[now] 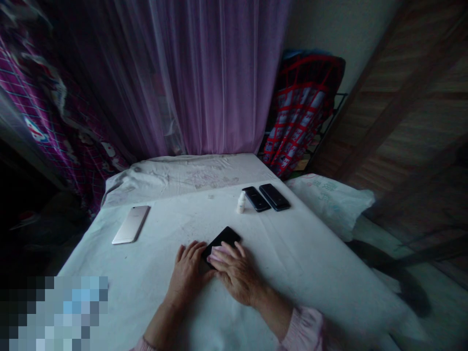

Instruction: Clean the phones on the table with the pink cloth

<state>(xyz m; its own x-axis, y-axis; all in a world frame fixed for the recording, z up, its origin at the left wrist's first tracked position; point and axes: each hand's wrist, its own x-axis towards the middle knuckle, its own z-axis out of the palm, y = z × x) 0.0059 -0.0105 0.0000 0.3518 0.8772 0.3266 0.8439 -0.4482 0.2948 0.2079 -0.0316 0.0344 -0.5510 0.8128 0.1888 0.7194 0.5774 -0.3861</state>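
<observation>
A black smartphone (pixel 225 235) lies flat and askew on the white-covered table (pixel 161 278). My left hand (pixel 187 270) rests at its left edge, fingers bent and thumb along the near side, holding it against the cloth. Across the screen, my right hand (pixel 239 275) presses a small pink cloth (pixel 215 254) under its fingers. Part of the phone is hidden beneath that hand and the cloth. Beyond the phone stands a small white bottle (pixel 241 203), upright and touched by neither hand.
Two dark phones, one (pixel 257 199) beside the other (pixel 275 197), lie right of the bottle. A pale pink-gold phone (pixel 131 224) lies face down at the left. Purple curtains (pixel 219 78) hang behind the table. A white plastic bag (pixel 329 200) is off its right edge.
</observation>
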